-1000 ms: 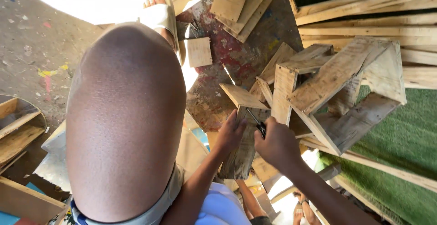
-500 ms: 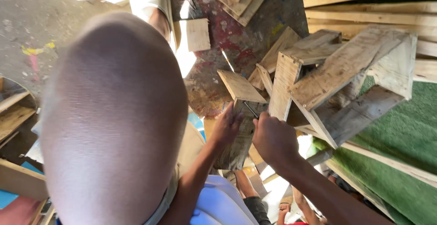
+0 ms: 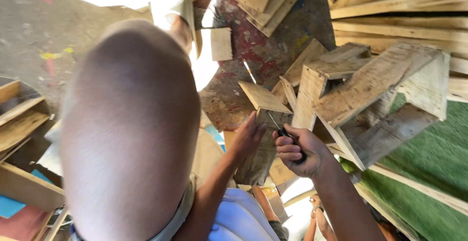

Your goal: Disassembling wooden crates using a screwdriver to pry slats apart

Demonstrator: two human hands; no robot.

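A small wooden piece (image 3: 263,138), made of a flat board fixed across the top of a longer plank, is held upright near the middle of the view, just in front of the person's chest. The left hand (image 3: 247,136) is laid flat against the plank's left face, fingers stretched out and steadying it. The right hand (image 3: 298,151) is closed in a fist around the dark handle of a screwdriver (image 3: 282,131), whose thin metal shaft is angled up and left to the joint under the top board; whether the tip is seated in a screw cannot be told, as that spot is too small to read.

Just to the right, a larger frame of rough planks (image 3: 370,95) is seen tilted, touching or nearly touching the small piece. Beneath both, a paint-stained board (image 3: 263,51) is spread over the ground, with a loose square offcut (image 3: 221,43) lying on it. Stacked planks (image 3: 399,7) are seen at the upper right, and green matting (image 3: 434,158) at the lower right. The left half of the view is filled by the person's own head (image 3: 131,129), seen from above. A foot in a pale sandal (image 3: 170,4) is seen at the top.
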